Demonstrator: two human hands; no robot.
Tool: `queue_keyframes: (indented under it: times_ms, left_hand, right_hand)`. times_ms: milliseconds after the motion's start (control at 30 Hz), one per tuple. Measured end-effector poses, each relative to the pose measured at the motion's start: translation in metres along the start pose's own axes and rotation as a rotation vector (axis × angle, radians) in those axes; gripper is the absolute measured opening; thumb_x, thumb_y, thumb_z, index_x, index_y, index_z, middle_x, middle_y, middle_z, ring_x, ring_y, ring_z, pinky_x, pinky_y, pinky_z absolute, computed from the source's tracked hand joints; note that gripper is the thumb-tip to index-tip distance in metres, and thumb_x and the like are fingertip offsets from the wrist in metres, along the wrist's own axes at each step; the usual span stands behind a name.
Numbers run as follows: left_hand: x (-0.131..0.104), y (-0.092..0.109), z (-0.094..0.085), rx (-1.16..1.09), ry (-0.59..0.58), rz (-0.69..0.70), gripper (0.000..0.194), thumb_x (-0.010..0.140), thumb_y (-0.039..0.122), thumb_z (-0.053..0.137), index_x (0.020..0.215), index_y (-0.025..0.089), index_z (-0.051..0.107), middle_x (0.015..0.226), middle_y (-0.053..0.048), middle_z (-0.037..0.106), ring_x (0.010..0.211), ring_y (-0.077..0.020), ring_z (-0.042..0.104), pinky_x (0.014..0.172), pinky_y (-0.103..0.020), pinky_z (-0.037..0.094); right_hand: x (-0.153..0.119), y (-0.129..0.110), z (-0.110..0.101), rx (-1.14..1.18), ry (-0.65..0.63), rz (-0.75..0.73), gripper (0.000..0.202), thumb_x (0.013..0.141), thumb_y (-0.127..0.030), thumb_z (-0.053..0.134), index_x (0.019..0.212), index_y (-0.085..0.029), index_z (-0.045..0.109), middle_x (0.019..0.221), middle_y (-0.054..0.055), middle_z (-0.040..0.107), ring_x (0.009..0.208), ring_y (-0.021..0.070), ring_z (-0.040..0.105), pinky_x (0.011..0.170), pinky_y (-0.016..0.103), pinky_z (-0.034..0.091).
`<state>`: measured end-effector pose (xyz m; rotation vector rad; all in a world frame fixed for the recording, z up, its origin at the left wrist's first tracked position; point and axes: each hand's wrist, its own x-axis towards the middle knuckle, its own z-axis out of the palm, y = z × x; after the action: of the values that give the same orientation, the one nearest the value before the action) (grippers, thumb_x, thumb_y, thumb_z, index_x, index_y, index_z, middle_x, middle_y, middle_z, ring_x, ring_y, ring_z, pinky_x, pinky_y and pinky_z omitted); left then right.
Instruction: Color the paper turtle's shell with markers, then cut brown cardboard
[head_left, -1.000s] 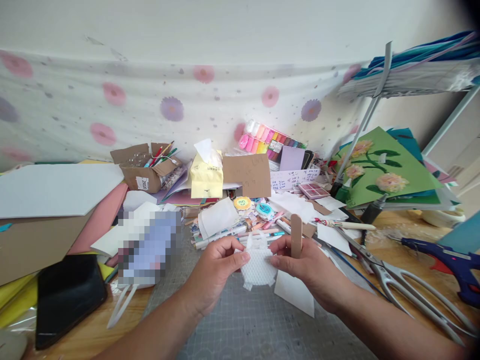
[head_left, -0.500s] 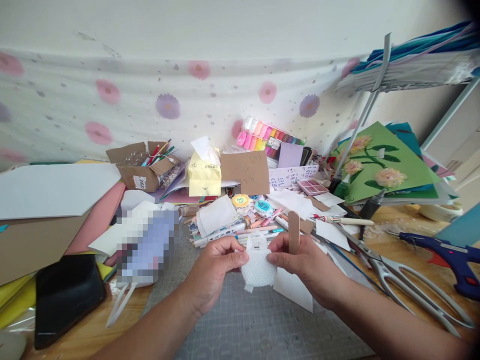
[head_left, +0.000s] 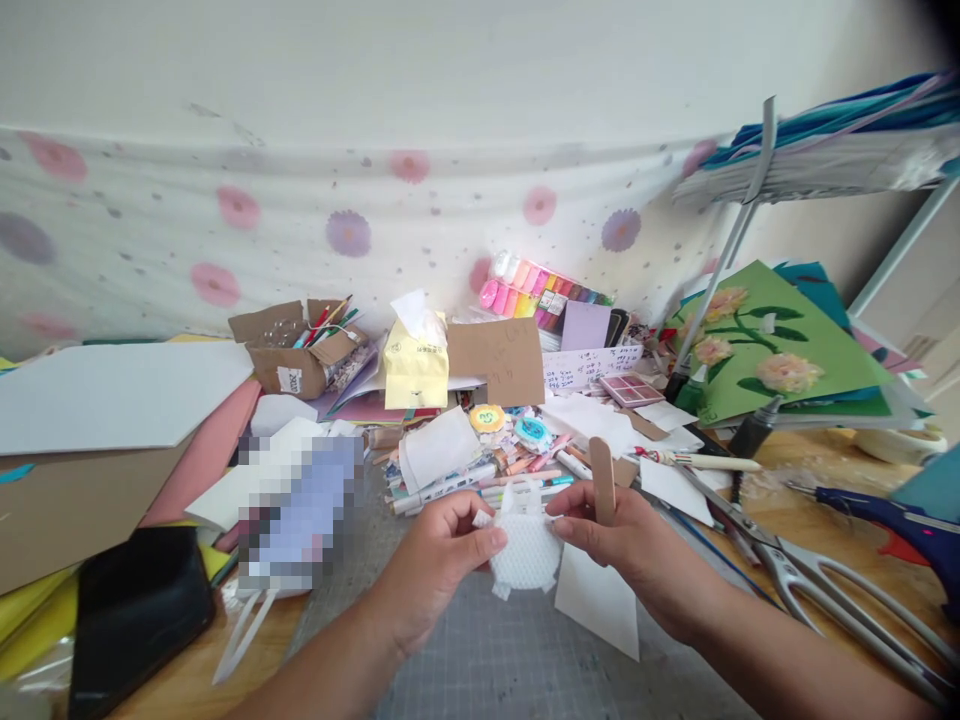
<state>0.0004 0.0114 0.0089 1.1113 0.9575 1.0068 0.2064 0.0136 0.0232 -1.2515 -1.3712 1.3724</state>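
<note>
The left hand (head_left: 459, 540) and the right hand (head_left: 611, 530) pinched the two sides of a small white bumpy piece (head_left: 526, 556) over a gray mat (head_left: 480, 655). The right hand also held a flat brown stick (head_left: 601, 478) pointing up.

one textured piece (head_left: 526, 556), one flat stick (head_left: 602, 482), one glue gun (head_left: 876, 512), two discs (head_left: 488, 418)

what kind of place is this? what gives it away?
Most likely a craft workspace: a gridded grey mat in front, a blue glue gun at the right, and a green sheet decorated with flowers.
</note>
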Motion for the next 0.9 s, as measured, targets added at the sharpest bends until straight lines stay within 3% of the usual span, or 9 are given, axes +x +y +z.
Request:
queue_keyframes:
  times_ms: [67, 167, 267, 333, 467, 600, 733, 900]
  left_hand:
    - [0.001, 0.0, -0.002, 0.006, 0.01, 0.015, 0.037, 0.065, 0.043, 0.079, 0.067, 0.016, 0.054, 0.062, 0.003, 0.057, 0.061, -0.0121, 0.052, 0.06, -0.024, 0.042]
    - [0.003, -0.001, -0.006, 0.028, 0.013, 0.015, 0.037, 0.066, 0.043, 0.078, 0.066, 0.016, 0.053, 0.06, 0.003, 0.055, 0.059, -0.0114, 0.049, 0.057, -0.023, 0.038]
    - [0.005, -0.004, -0.01, 0.114, -0.048, -0.048, 0.038, 0.065, 0.045, 0.078, 0.068, 0.017, 0.053, 0.061, 0.004, 0.052, 0.057, -0.0109, 0.046, 0.055, -0.023, 0.034]
    - [0.005, -0.004, -0.011, 0.179, -0.122, -0.1, 0.039, 0.062, 0.046, 0.078, 0.069, 0.017, 0.053, 0.061, 0.004, 0.049, 0.055, -0.0099, 0.043, 0.053, -0.022, 0.03]
    - [0.004, -0.002, -0.01, 0.291, -0.207, -0.165, 0.035, 0.062, 0.043, 0.07, 0.071, 0.018, 0.048, 0.062, 0.005, 0.046, 0.055, -0.0096, 0.041, 0.053, -0.021, 0.034]
    - [0.005, -0.001, -0.013, 0.42, -0.185, -0.231, 0.026, 0.061, 0.029, 0.062, 0.079, 0.021, 0.045, 0.064, 0.006, 0.047, 0.052, -0.0104, 0.045, 0.048, -0.022, 0.04]
    - [0.004, 0.001, -0.018, 0.646, -0.173, -0.215, 0.03, 0.058, 0.017, 0.058, 0.085, 0.024, 0.046, 0.063, 0.008, 0.048, 0.046, -0.0106, 0.044, 0.044, -0.021, 0.034]
    - [0.001, 0.01, -0.017, 0.993, -0.005, -0.039, 0.015, 0.064, 0.028, 0.069, 0.072, 0.021, 0.059, 0.064, 0.0, 0.054, 0.065, -0.021, 0.051, 0.063, -0.031, 0.036]
  right_hand:
    - [0.001, 0.001, -0.011, 0.031, 0.057, 0.0, 0.028, 0.071, -0.041, 0.076, 0.086, -0.018, 0.069, 0.065, -0.003, 0.049, 0.06, 0.0134, 0.037, 0.057, 0.028, 0.027]
    - [0.0, -0.001, -0.03, 0.179, 0.147, -0.022, 0.033, 0.076, -0.05, 0.071, 0.083, -0.017, 0.072, 0.06, -0.003, 0.044, 0.059, 0.0138, 0.035, 0.057, 0.028, 0.028]
    - [-0.003, -0.005, -0.043, 0.28, 0.172, -0.081, 0.042, 0.079, -0.058, 0.065, 0.077, -0.017, 0.075, 0.071, 0.003, 0.053, 0.069, 0.0178, 0.044, 0.065, 0.03, 0.035]
    - [-0.004, -0.006, -0.047, 0.242, 0.191, -0.089, 0.049, 0.08, -0.064, 0.06, 0.074, -0.019, 0.076, 0.078, 0.005, 0.055, 0.075, 0.0201, 0.046, 0.068, 0.03, 0.037]
    - [-0.006, 0.0, -0.052, 0.16, 0.213, -0.02, 0.054, 0.08, -0.071, 0.054, 0.071, -0.022, 0.074, 0.067, 0.002, 0.048, 0.066, 0.0182, 0.041, 0.059, 0.028, 0.036]
    - [-0.008, 0.005, -0.054, 0.179, 0.221, 0.011, 0.051, 0.077, -0.07, 0.059, 0.065, -0.021, 0.069, 0.054, -0.002, 0.04, 0.054, 0.0141, 0.032, 0.05, 0.025, 0.031]
    - [-0.009, 0.007, -0.056, 0.138, 0.194, 0.028, 0.05, 0.075, -0.068, 0.063, 0.068, -0.019, 0.068, 0.051, -0.003, 0.043, 0.053, 0.0125, 0.034, 0.05, 0.021, 0.035]
    - [-0.012, 0.013, -0.051, 0.065, 0.204, -0.024, 0.046, 0.071, -0.064, 0.069, 0.078, -0.019, 0.074, 0.062, 0.0, 0.056, 0.057, 0.0134, 0.046, 0.052, 0.021, 0.044]
